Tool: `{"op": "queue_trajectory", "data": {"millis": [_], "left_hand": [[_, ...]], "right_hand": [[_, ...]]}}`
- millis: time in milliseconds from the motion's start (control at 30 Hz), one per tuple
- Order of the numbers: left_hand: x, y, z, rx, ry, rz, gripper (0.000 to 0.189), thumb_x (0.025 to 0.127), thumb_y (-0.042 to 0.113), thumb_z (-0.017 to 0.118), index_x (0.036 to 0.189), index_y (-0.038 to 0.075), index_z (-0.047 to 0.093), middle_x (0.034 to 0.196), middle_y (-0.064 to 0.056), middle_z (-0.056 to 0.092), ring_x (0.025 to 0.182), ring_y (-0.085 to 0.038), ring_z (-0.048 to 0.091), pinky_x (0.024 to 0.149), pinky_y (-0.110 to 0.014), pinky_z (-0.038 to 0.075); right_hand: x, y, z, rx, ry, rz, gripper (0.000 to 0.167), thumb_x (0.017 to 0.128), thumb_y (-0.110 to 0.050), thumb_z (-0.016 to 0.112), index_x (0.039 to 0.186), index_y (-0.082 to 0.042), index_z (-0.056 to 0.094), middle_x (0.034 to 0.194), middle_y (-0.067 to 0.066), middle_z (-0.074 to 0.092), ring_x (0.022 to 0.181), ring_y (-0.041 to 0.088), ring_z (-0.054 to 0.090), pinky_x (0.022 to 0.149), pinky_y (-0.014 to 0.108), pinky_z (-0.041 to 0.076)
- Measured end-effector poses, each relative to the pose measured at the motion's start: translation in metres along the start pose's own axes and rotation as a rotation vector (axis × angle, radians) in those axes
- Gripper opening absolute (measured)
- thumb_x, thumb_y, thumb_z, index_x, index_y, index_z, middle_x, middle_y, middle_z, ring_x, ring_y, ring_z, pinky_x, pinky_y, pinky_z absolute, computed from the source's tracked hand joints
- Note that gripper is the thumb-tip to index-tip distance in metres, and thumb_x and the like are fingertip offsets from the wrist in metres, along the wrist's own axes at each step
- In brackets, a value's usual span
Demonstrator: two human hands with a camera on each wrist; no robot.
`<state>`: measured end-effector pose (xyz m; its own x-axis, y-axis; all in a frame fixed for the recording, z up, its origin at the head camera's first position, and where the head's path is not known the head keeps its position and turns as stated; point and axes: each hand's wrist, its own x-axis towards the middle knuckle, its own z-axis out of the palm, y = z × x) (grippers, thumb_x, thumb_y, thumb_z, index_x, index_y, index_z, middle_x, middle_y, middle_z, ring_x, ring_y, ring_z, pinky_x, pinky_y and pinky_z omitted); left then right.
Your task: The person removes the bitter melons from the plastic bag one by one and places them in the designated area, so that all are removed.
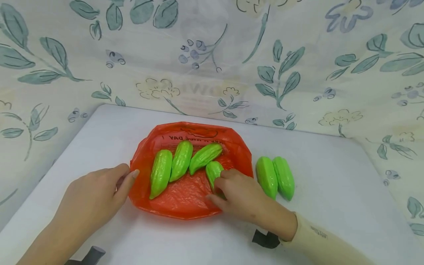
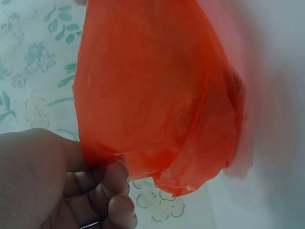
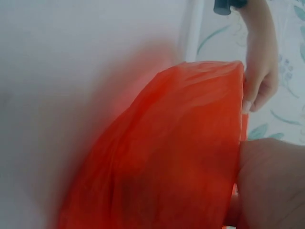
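Observation:
A red plastic bag [image 1: 179, 204] stands with its mouth spread wide in the middle of the table. Inside lie three green, ridged bitter melons [image 1: 161, 173] side by side along its left and back. My left hand [image 1: 96, 193] pinches the bag's left rim between thumb and fingers, and the left wrist view shows the red film [image 2: 143, 81] rising from those fingers. Reaching over the right rim, my right hand [image 1: 240, 195] grips another bitter melon [image 1: 214, 169] within the bag. In the right wrist view the bag's wall [image 3: 176, 143] hides most of the right fingers.
Two more bitter melons [image 1: 283, 178] lie side by side on the white table [image 1: 344, 191], just right of the bag. Floral cloth [image 1: 212, 48] hangs behind and around the table. Black straps [image 1: 266, 239] show near both wrists.

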<state>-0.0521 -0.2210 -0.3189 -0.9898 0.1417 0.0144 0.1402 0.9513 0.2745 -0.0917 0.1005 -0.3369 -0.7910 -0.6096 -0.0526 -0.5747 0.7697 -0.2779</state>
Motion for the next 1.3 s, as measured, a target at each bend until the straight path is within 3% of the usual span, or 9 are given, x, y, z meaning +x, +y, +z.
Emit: {"op": "queue_trajectory", "data": {"millis": [167,267,433,633,867,1033,1300], "left_hand": [[0.000,0.000,0.000,-0.004,0.005,0.001,0.023,0.104,0.029,0.063,0.087,0.014,0.059,0.061,0.004,0.044,0.058,-0.017,0.044,0.052,-0.034,0.038],[0.000,0.000,-0.001,-0.003,0.005,0.000,0.023,0.104,0.028,0.063,0.087,0.014,0.059,0.061,0.004,0.044,0.058,-0.017,0.044,0.052,-0.034,0.038],[0.000,-0.001,-0.001,-0.003,-0.001,-0.001,0.023,0.105,0.029,0.062,0.088,0.014,0.059,0.061,0.004,0.044,0.058,-0.017,0.044,0.052,-0.034,0.038],[0.001,0.000,-0.001,-0.002,-0.012,-0.008,0.022,0.104,0.030,0.063,0.091,0.012,0.061,0.062,0.004,0.046,0.058,-0.017,0.046,0.053,-0.034,0.041],[0.001,0.001,0.000,-0.002,-0.020,-0.017,0.022,0.104,0.030,0.064,0.095,0.010,0.064,0.062,0.004,0.047,0.059,-0.017,0.047,0.054,-0.034,0.044],[0.000,0.001,0.000,-0.002,0.001,-0.004,0.020,0.103,0.028,0.065,0.095,0.010,0.065,0.062,0.005,0.047,0.059,-0.017,0.047,0.054,-0.034,0.044],[-0.001,0.001,0.000,0.005,0.019,0.010,0.018,0.102,0.027,0.067,0.094,0.011,0.064,0.062,0.006,0.047,0.059,-0.016,0.047,0.053,-0.033,0.043]], "right_hand": [[-0.003,0.000,0.000,-0.073,0.060,0.087,0.032,0.094,-0.043,0.078,0.089,-0.017,0.059,0.078,-0.005,0.050,0.074,0.014,0.049,0.057,0.026,0.044],[-0.005,-0.001,0.001,-0.107,0.093,0.113,0.039,0.092,-0.043,0.079,0.101,-0.011,0.059,0.087,-0.001,0.052,0.075,0.016,0.050,0.057,0.027,0.045],[-0.005,-0.002,0.002,-0.130,0.093,0.143,0.050,0.092,-0.046,0.078,0.114,-0.004,0.059,0.096,0.005,0.056,0.076,0.017,0.055,0.060,0.030,0.050],[-0.003,-0.002,0.001,-0.098,0.053,0.186,0.049,0.096,-0.046,0.074,0.113,-0.002,0.062,0.093,0.005,0.059,0.074,0.018,0.056,0.061,0.031,0.051],[0.005,-0.004,0.003,-0.058,-0.023,0.210,0.048,0.096,-0.045,0.074,0.110,0.000,0.064,0.078,0.003,0.057,0.067,0.018,0.055,0.059,0.031,0.049],[0.006,-0.005,0.007,-0.054,-0.021,0.197,0.044,0.096,-0.043,0.074,0.104,-0.001,0.061,0.069,0.001,0.053,0.059,0.017,0.053,0.053,0.029,0.047],[0.008,-0.004,0.011,-0.052,-0.020,0.193,0.042,0.096,-0.041,0.075,0.105,-0.003,0.060,0.070,0.000,0.053,0.059,0.017,0.054,0.052,0.028,0.047]]}}
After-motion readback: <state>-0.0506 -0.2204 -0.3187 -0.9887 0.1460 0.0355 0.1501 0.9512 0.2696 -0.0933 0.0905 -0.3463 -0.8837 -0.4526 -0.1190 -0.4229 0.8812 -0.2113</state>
